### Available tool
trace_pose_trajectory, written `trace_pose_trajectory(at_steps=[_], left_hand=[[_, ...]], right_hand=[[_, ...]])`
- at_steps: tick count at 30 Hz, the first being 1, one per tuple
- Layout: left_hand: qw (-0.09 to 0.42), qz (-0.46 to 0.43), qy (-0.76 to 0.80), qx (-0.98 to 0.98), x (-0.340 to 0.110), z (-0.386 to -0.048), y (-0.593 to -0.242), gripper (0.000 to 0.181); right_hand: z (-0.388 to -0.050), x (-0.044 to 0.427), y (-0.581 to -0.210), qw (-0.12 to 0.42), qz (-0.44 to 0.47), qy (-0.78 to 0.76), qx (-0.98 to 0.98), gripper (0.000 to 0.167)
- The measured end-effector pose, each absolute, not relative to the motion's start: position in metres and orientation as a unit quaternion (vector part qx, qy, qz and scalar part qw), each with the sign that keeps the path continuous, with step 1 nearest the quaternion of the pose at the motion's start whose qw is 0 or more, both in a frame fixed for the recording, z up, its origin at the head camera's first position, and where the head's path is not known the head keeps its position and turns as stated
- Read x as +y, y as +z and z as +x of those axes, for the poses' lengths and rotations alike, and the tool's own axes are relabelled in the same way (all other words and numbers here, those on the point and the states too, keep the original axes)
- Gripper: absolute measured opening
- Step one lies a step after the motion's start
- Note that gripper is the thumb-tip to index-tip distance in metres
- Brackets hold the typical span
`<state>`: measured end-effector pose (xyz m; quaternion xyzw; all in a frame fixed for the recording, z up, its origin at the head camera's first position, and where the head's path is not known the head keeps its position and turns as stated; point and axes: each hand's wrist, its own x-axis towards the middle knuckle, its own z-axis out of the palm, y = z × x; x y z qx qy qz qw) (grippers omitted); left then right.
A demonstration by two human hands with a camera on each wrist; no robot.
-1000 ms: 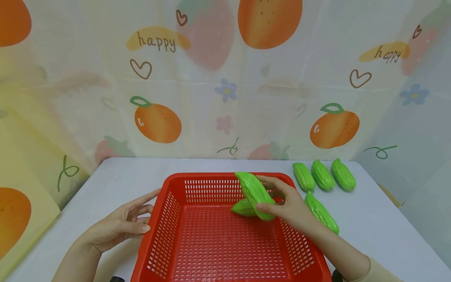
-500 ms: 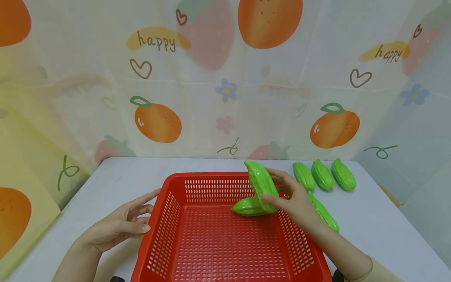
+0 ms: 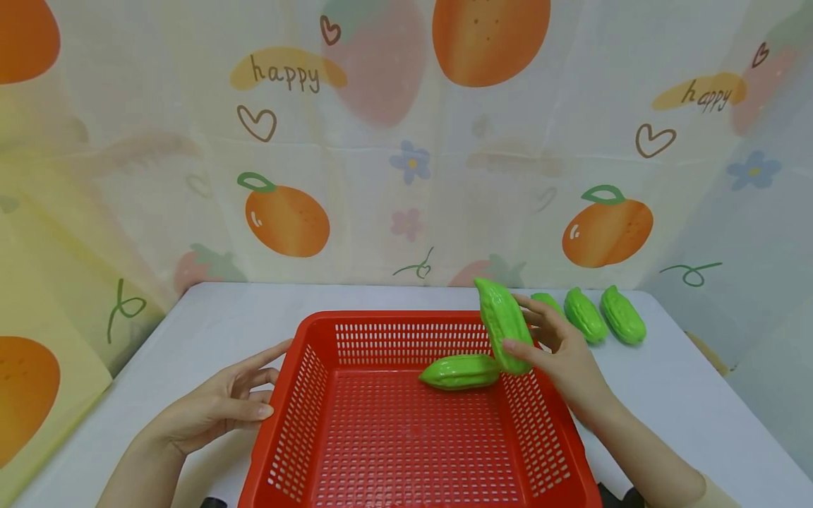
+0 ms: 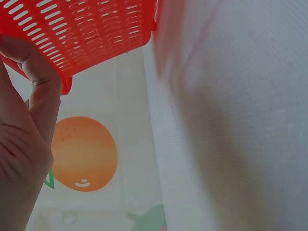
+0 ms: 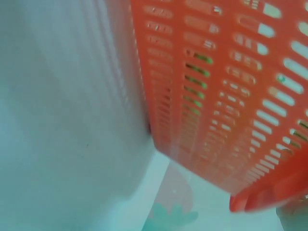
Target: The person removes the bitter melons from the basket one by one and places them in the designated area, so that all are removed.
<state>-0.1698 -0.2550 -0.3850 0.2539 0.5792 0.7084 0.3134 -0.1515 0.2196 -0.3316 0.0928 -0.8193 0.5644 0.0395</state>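
Observation:
My right hand (image 3: 568, 360) pinches a green bitter melon (image 3: 504, 328) between thumb and fingers, holding it tilted, tip up, over the back right part of a red plastic basket (image 3: 387, 317). Below and left of it, a second bitter melon (image 3: 462, 374) lies on the basket's floor. At the basket's left side my left hand (image 3: 219, 403) rests its loosely bent fingers against the outer wall; the left wrist view shows these fingers (image 4: 42, 79) by the red wall. In the right wrist view, green shows through the slots of the basket wall (image 5: 192, 103), and the hand is mostly out of view.
On the white table (image 3: 686, 402), right of the basket, several bitter melons (image 3: 623, 315) lie at the back, one partly hidden by my right hand. A printed cloth (image 3: 356, 162) hangs behind the table. Dark objects (image 3: 619, 495) peek out at the front edge.
My right hand has moved right and up with the bitter melon, uncovering the one in the basket. The right arm now hides the nearest melon on the table. My left hand stays put.

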Motion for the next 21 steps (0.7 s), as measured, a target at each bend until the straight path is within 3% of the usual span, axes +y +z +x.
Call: trace_pose_trajectory(at_steps=[21], left_hand=[[0.316,0.242,0.705,0.587,-0.255,-0.170,-0.384,0.077]], right_hand=[[-0.146,0.256,-0.338,0.069,0.048,0.549,-0.832,0.063]])
